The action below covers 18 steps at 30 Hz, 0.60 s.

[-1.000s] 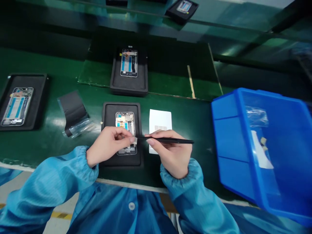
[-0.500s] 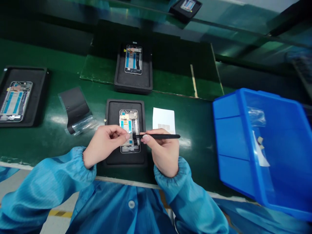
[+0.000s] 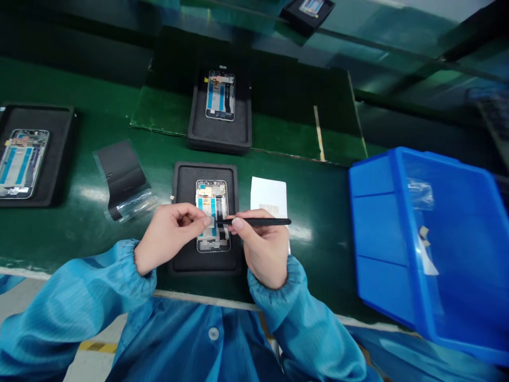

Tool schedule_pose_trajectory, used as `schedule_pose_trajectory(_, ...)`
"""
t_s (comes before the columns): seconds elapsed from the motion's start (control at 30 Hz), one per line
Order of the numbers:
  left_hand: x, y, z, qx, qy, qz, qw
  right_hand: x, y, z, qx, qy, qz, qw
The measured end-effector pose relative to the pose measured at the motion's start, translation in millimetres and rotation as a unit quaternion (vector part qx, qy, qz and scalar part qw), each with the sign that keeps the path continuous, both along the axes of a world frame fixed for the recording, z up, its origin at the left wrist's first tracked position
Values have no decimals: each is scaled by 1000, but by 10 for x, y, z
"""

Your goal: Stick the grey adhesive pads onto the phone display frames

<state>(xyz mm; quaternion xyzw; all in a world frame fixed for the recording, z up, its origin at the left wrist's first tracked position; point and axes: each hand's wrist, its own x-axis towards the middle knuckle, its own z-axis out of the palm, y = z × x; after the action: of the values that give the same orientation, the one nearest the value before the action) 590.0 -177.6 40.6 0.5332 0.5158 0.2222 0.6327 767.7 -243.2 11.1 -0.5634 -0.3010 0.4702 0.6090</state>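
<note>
An opened phone frame [image 3: 212, 209] with blue strips lies in a black tray [image 3: 186, 185] in front of me. My left hand [image 3: 170, 233] rests over the frame's left side, thumb and forefinger pinched on a small part that I cannot make out. My right hand [image 3: 262, 249] grips black tweezers [image 3: 262, 222] that lie level, their tips touching a small black strip [image 3: 220, 227] on the frame. A white sheet [image 3: 269, 196] with small pale patches lies just right of the tray.
A big blue bin [image 3: 374, 223] holding plastic bags stands at the right. Another tray with a phone frame [image 3: 220, 95] sits farther back, one more tray with a frame [image 3: 22, 162] at the far left. A dark film in clear wrap [image 3: 121, 178] lies left of my tray.
My right hand with the tweezers has moved left over the frame, and a black strip now lies at their tips. My left hand has stayed pinched by the frame.
</note>
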Motion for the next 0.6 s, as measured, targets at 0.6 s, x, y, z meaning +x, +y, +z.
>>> schedule_pose_trajectory(0.6, -233, 154, -212, 342, 200, -80, 914, 53, 262, 24, -68, -170, -29, 983)
